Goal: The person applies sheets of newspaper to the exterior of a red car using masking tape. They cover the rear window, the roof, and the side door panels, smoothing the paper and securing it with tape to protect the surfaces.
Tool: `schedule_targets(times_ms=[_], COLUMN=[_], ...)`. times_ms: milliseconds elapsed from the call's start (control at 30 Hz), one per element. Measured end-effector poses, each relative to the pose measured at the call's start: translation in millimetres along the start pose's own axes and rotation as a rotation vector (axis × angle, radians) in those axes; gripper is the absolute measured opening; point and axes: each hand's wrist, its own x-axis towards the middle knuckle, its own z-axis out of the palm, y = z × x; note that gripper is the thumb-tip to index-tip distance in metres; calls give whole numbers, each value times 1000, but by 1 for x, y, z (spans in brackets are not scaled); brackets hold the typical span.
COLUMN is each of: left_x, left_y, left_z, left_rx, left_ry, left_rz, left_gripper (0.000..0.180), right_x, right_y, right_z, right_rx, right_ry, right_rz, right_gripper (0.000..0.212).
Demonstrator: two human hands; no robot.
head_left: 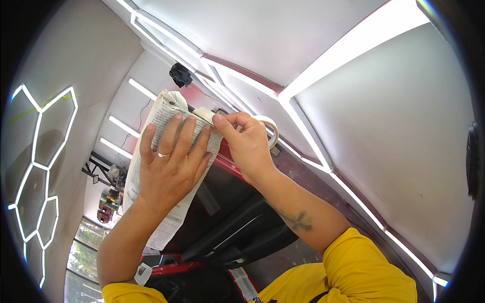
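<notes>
My left hand (174, 149) lies flat on a sheet of newspaper (164, 227), fingers spread, with a ring on one finger. My right hand (247, 141) is closed at the paper's upper right edge, thumb and fingers pinching a pale strip of masking tape (204, 114). The roll of masking tape (275, 134) shows behind that hand, partly hidden by it. Under and beside the newspaper are a red painted vehicle edge (231, 154) and a dark panel (222, 194). The paper hides most of the surface beneath it.
A black trim piece, like a door panel (227, 237), extends below the paper. Lit tubes form a hexagon pattern (34, 164) at the left, and long light strips (348, 194) run along the right. A black bag-like bundle (180, 74) hangs farther off. Cluttered shelving (103, 169) stands at the left.
</notes>
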Motion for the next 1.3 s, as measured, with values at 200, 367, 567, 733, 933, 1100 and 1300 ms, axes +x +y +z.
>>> schedule_targets(times_ms=[200, 367, 567, 733, 933, 1100, 1300], left_x=[2, 2, 4, 3, 1, 1, 5], left_y=[2, 2, 2, 2, -3, 1, -7], left_z=[-1, -3, 0, 3, 6, 8, -4], left_rx=[-24, -21, -37, -42, 14, 0, -26], left_ry=[1, 11, 40, 54, 84, 45, -41], left_rz=[-30, -28, -27, -41, 17, -34, -13], left_gripper=[46, 47, 46, 45, 44, 42, 45], right_x=[2, 3, 5, 6, 2, 11, 15], right_y=[2, 3, -3, -7, -10, 0, 1], right_z=[-2, 17, 21, 22, 27, 22, 2], right_rx=[97, -149, -124, -212, -335, -523, -438], right_ry=[-89, 7, 31, 60, 150, 196, 79], right_rz=[-203, -325, -198, -203, -314, -381, -214], right_gripper=[24, 25, 29, 31, 35, 45, 49])
